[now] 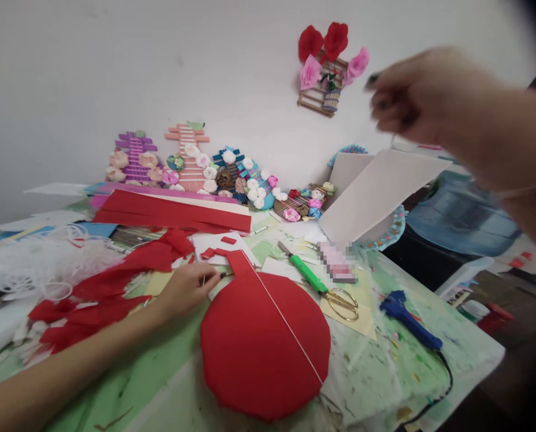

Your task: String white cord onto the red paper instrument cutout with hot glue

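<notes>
A red-covered round craft piece (265,342) with a short neck, shaped like a lute, lies on the table in front of me. One thin white string (290,327) crosses its face slantwise, from the neck to the lower right edge. My left hand (189,291) rests at the left of the neck, its fingers pinched together with the tips at the neck's edge; what sits between them is hidden. High at the right, my right hand (423,102) is raised and blurred, its fingers curled closed. Anything it holds is too small to make out.
Gold-handled scissors (342,305), a green-handled knife (306,273) and a blue glue gun (412,321) with a cord lie to the right. Red strips (173,213) and tangled white string (65,264) fill the left. Finished flowered crafts (189,159) lean against the wall.
</notes>
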Action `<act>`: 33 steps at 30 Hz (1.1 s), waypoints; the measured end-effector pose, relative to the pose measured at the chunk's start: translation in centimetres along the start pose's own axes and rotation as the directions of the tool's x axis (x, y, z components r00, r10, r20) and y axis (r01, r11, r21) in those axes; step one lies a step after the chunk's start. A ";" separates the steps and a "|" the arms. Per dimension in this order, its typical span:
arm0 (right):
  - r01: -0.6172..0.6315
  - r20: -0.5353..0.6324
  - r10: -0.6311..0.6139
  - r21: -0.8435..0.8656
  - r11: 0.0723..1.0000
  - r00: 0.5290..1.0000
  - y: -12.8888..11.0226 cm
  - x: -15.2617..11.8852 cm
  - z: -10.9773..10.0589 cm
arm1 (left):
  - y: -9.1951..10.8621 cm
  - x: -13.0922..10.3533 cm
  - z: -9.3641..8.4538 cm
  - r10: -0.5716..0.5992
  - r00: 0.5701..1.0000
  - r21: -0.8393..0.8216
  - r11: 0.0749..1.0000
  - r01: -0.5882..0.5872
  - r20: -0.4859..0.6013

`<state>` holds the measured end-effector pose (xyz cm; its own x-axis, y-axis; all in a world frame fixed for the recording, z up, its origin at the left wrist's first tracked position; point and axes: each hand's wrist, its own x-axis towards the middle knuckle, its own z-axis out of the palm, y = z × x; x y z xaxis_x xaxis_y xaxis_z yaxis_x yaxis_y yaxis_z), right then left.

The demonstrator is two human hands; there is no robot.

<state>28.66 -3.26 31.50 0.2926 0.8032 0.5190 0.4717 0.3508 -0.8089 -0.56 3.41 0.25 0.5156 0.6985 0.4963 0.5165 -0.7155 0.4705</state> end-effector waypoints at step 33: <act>-0.328 0.575 0.185 0.155 0.932 0.797 14.2 -19.0 8.7 | 4.7 3.6 -1.3 -0.167 0.954 -0.784 0.544 0.300 0.249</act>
<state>22.57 -9.39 7.73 -0.1573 0.9819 0.1053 0.2152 0.1382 -0.9667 2.89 2.53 5.19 0.5755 0.7896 0.2130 -0.1006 -0.1901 0.9766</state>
